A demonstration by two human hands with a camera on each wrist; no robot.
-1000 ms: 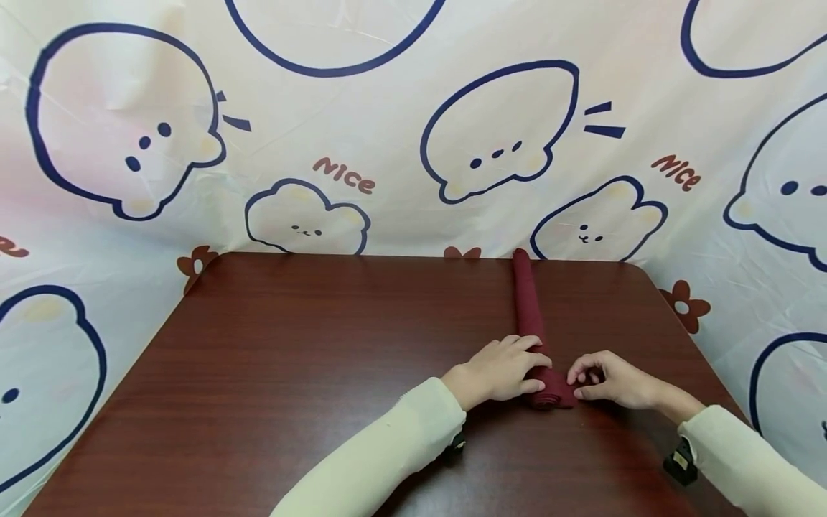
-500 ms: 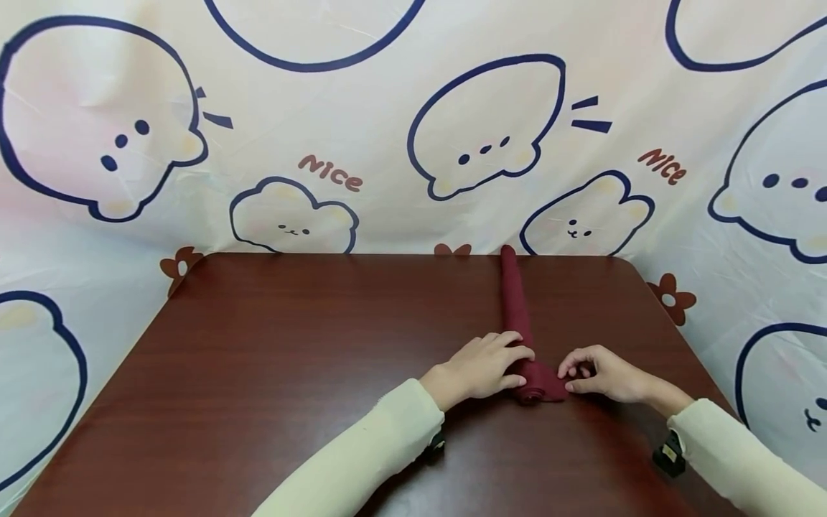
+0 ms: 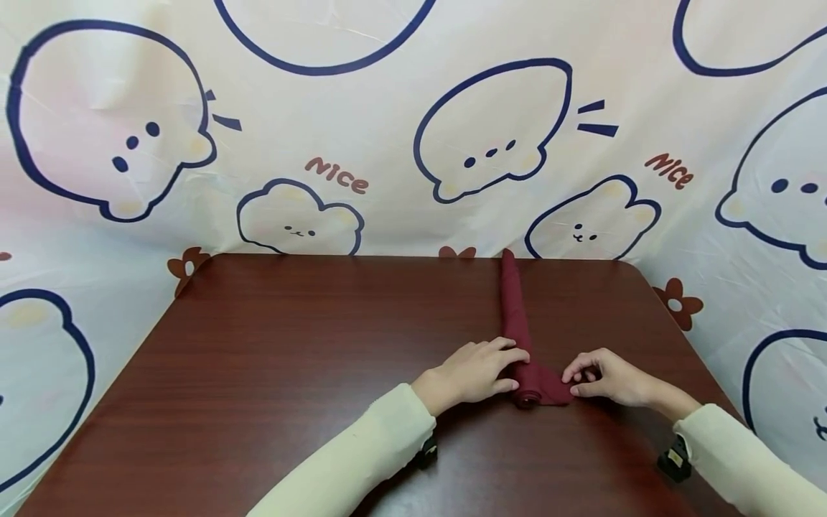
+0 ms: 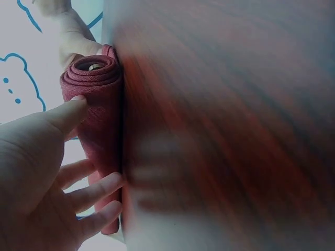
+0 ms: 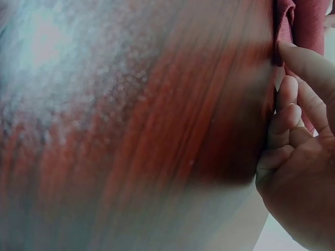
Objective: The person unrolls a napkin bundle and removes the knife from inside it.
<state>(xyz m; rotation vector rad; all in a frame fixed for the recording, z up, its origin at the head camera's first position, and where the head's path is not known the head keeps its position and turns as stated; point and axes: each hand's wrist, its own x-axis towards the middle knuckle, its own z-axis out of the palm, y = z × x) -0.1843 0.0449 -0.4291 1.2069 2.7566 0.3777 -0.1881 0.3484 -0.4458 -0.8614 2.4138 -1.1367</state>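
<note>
A dark red cloth, mostly rolled into a long tube, lies on the brown table, pointing away from the person. Its near end shows spiral layers, and in the left wrist view a small shiny bit shows inside the coil. My left hand rests against the roll's left side, thumb near the close end and loosely spread fingers farther along. To the right, a loose flap lies flat from the roll. My right hand pinches this flap's outer corner between thumb and forefinger, its other fingers curled in.
The brown wooden table extends widely to the left of the roll. Behind and on both sides hangs a pale curtain with blue cartoon outlines. The roll's far end reaches the table's back edge.
The roll has turned a little to the left with my left hand, and more of the flap shows between it and my right hand. The head view has shifted slightly.
</note>
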